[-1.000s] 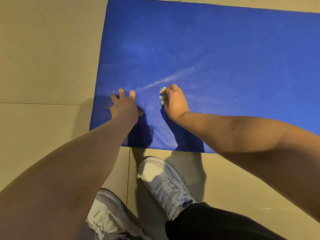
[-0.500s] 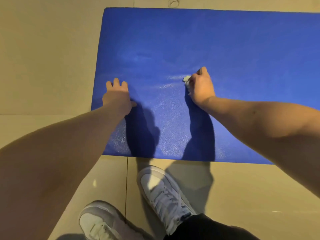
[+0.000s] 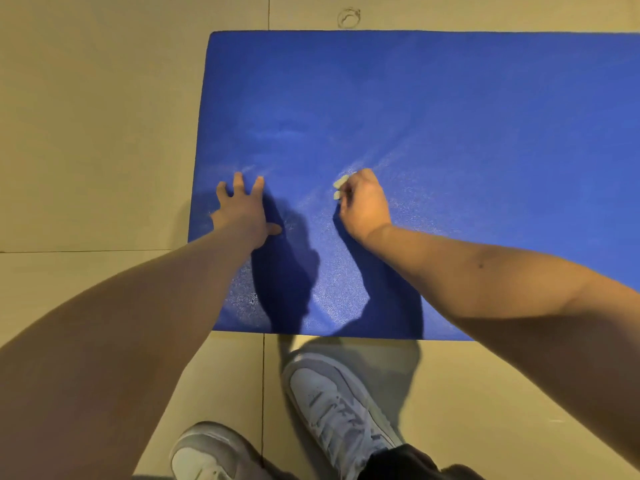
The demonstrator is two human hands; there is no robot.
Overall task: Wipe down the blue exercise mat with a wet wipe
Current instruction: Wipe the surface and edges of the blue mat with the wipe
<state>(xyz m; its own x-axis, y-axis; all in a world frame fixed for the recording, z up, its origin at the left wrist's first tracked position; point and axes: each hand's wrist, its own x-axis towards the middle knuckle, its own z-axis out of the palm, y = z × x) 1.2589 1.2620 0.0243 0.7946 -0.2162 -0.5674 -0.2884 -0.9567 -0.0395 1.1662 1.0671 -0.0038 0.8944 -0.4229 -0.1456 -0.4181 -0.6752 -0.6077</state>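
White wet wipe [image 3: 341, 187]: one piece, bunched, protruding from the left side of the right hand [image 3: 363, 207], whose curled fingers grip it and press it onto the blue exercise mat [image 3: 450, 116]. Position: roughly midway between the mat's near and far edges, toward its left edge. Left hand [image 3: 242, 213] rests flat just inside that left edge, fingers [image 3: 239, 183] spread wide, apart from the wipe. One mat lies flat on the tiled floor [image 3: 86, 133]. Two white shoes [image 3: 339, 407] stand off the near edge.

Indoor room, home or gym unclear — beige floor tiles [image 3: 86, 133], blue exercise mat [image 3: 450, 116].
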